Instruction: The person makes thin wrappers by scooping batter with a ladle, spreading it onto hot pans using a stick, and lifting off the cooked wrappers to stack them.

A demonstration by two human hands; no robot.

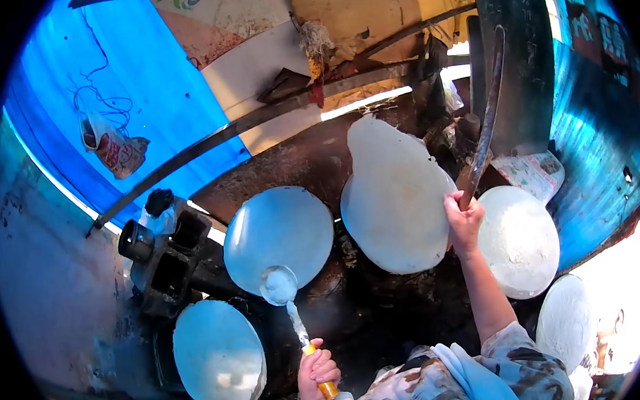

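Blue sheeting (pixel 159 92) backs the room. Fingers closed, the left hand (pixel 318 369) grips a ladle (pixel 297 324) over a round white disc's (pixel 278 232) near edge; the right hand (pixel 465 222) clasps a long curved tool (pixel 485 127) beside a larger white sheet (pixel 400 195).

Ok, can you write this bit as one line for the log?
left hand: holding ladle with white contents | right hand: gripping long curved tool | pale irregular sheet: beside right hand

Ladle (pixel 297 321) at near edge of one disc (pixel 278 232), blade (pixel 486 116) farther right.
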